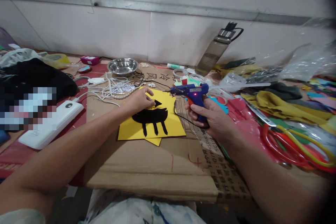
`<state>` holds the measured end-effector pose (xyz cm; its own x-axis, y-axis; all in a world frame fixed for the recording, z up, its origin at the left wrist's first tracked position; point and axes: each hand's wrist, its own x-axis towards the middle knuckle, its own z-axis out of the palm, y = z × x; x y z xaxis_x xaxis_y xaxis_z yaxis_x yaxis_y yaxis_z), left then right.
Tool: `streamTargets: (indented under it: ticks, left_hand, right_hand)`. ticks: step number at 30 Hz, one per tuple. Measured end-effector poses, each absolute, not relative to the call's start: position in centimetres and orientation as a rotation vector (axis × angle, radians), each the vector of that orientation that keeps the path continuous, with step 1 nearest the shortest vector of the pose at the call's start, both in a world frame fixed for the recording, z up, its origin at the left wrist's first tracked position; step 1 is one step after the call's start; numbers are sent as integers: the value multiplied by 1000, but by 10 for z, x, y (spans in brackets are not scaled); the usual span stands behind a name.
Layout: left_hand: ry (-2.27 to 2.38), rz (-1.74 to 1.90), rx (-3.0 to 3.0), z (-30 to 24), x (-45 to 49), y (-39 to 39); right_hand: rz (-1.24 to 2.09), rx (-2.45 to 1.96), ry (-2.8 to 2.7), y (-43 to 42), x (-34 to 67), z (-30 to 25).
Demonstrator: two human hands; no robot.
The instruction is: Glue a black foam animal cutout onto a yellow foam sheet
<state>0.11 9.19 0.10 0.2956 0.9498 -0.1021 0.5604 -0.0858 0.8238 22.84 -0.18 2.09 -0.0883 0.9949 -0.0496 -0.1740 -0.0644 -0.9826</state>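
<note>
A blue hot glue gun (190,91) with a lit red light is gripped in my right hand (207,112), nozzle facing left. A clear glue stick (244,85) sticks out of its back. My left hand (141,101) is pinched over yellow sheets (132,133), with a small black pointed piece (158,103) at its fingertips. Just below it, a black cut-out shape (151,116) with several narrow strips lies on the yellow. My left hand hides part of the sheets' upper left.
A cardboard sheet (126,164) covers the table's middle. Behind stand a steel bowl (123,66) and a tilted water bottle (214,52). On the left are a white power bank (52,124) and black cloth (39,78). Large scissors (270,143) and felt scraps (283,108) lie right.
</note>
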Motion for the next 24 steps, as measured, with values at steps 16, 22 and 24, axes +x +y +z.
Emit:
streamTargets:
  ticks: [16, 22, 24]
  left_hand:
    - [1420, 1106, 1915, 21, -19, 86]
    - [1454, 977, 1881, 15, -20, 91]
    - [1458, 989, 1894, 14, -21, 92]
  right_hand:
    - [1360, -1105, -1038, 0, 228, 18]
    - [1354, -1107, -977, 3, 228, 17]
    - [1338, -1111, -948, 4, 229, 16]
